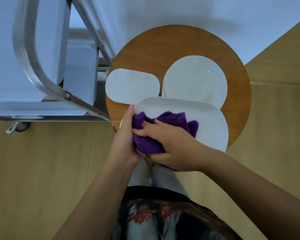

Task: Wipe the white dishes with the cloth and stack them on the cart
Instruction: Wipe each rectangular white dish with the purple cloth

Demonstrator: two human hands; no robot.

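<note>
Platter | purple cloth on it | right hand presses cloth | left hand grips rim

The scene is moderately dim, with soft, cool, even light and a bluish cast on the white surfaces. Small pinpoint glints sit on the round plate and on the rounded rectangular dish, which suggests light from overhead. A broad, faint shadow lies on the pale wall above the round wooden bench. The metal cart frame shows streaky highlights along its curved tube. Wide-angle distortion bends the frame and stretches the forearms toward the lower corners. The centre is fairly sharp; the hands and the purple cloth look slightly soft, and the patterned clothing at the bottom edge is blurred.
</note>
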